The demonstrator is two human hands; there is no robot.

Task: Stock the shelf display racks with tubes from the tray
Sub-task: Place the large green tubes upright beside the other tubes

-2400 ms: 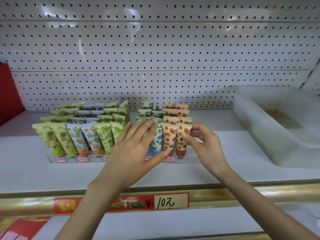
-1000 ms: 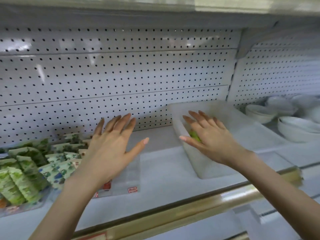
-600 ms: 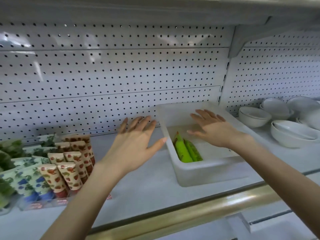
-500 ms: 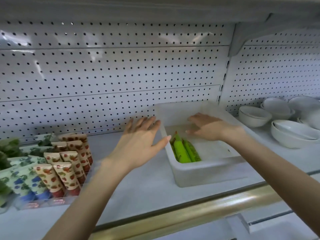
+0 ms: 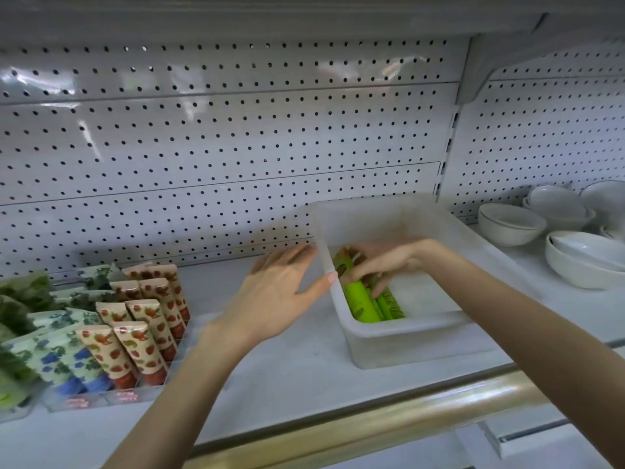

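A translucent white tray (image 5: 406, 328) stands on the shelf right of centre. Green tubes (image 5: 360, 304) lie along its left side. My right hand (image 5: 389, 260) reaches down into the tray, and its curled fingers and thumb grip the upper end of a green tube. Beside the tray's left wall hovers my left hand (image 5: 277, 296), fingers straight, its thumb tip at the rim. At the left, a clear display rack (image 5: 101, 399) holds rows of upright patterned tubes (image 5: 135, 336), strawberry-printed ones nearest the tray.
White bowls (image 5: 510, 223) are stacked on the shelf to the right of the tray, with a larger stack (image 5: 581, 258) nearer the edge. A gold rail (image 5: 406, 421) runs along the shelf front. Perforated white panelling (image 5: 236, 147) forms the back wall.
My right hand has dropped into the tray and its fingers have curled onto a green tube. My left hand has moved right, up to the tray's left wall.
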